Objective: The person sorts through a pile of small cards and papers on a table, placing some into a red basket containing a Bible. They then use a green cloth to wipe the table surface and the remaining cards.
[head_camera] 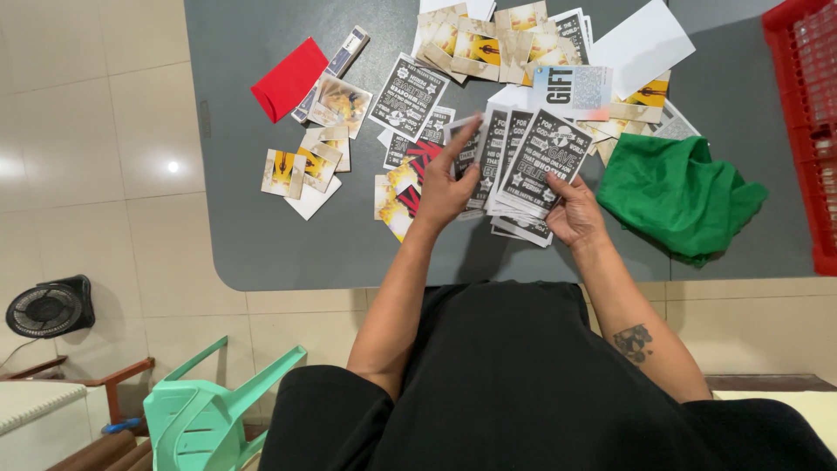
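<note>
left hand (pixel 445 187): gripping black-and-white cards (pixel 523 161), fanned so faces show | right hand (pixel 574 214): pinching the fan's near right edge, steadying it | place: above grey table (pixel 261 235), centre | nearby: green cloth (pixel 680 196) right, red envelope (pixel 289 78) far left

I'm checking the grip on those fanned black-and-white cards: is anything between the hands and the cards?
Nothing visible. The left hand and the right hand both hold the fanned black-and-white cards directly, fingers on them. The green cloth lies apart, beside the right hand.

head camera looks steeply down, close over the table (pixel 261 244).
</note>
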